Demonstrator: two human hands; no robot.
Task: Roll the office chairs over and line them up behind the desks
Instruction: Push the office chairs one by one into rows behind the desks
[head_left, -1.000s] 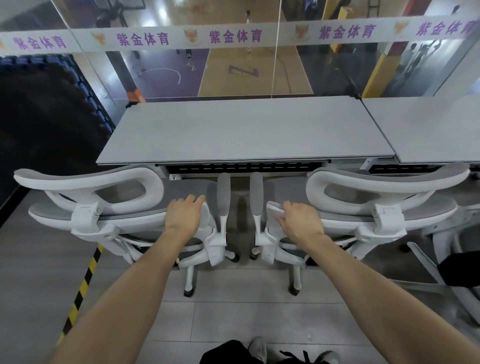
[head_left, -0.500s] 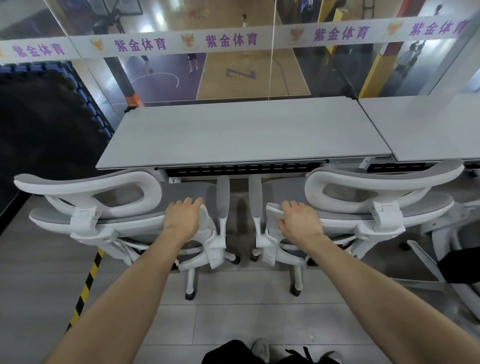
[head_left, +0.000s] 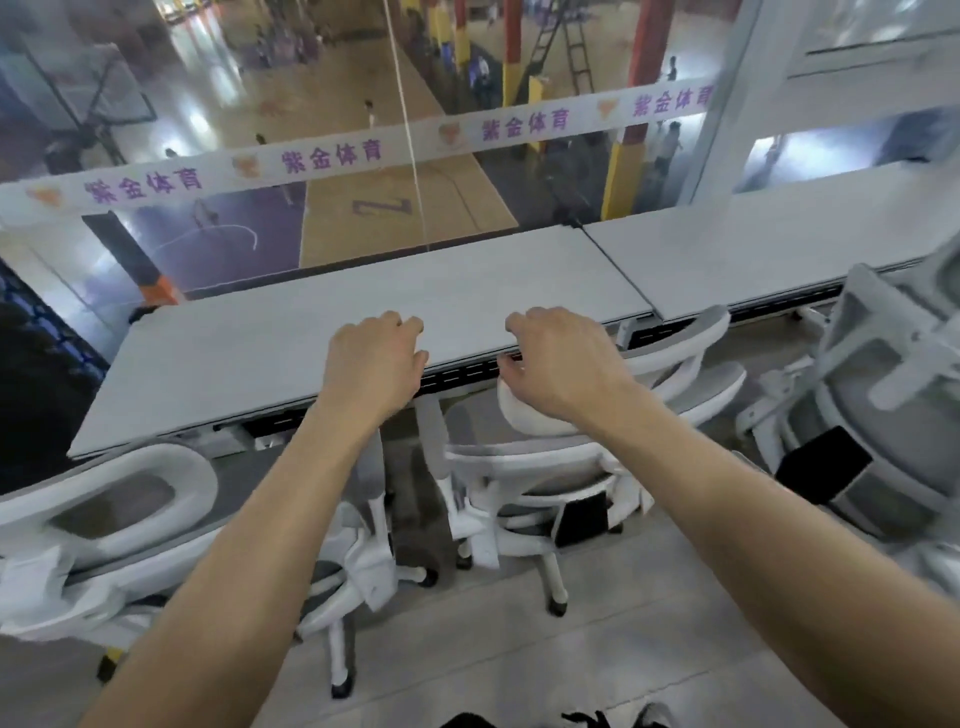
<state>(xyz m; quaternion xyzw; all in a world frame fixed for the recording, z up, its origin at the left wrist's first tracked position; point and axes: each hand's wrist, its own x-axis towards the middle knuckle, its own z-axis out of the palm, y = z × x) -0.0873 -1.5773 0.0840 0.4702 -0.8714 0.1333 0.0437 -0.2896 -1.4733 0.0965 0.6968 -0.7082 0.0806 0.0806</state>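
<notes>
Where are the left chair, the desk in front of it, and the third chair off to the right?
left chair (head_left: 156, 462): head view, white headrest frame.
desk (head_left: 249, 353): head view, bare grey top.
third chair (head_left: 883, 395): head view, mesh backrest.

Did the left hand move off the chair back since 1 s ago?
Yes. The left hand has lifted off the left chair and now hangs, fingers loosely curled, over the near edge of the desk, farther forward than before.

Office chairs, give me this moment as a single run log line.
left hand: loosely curled, holding nothing | right hand: same | left chair, middle chair: behind near desk | third chair: turned, not aligned
</notes>
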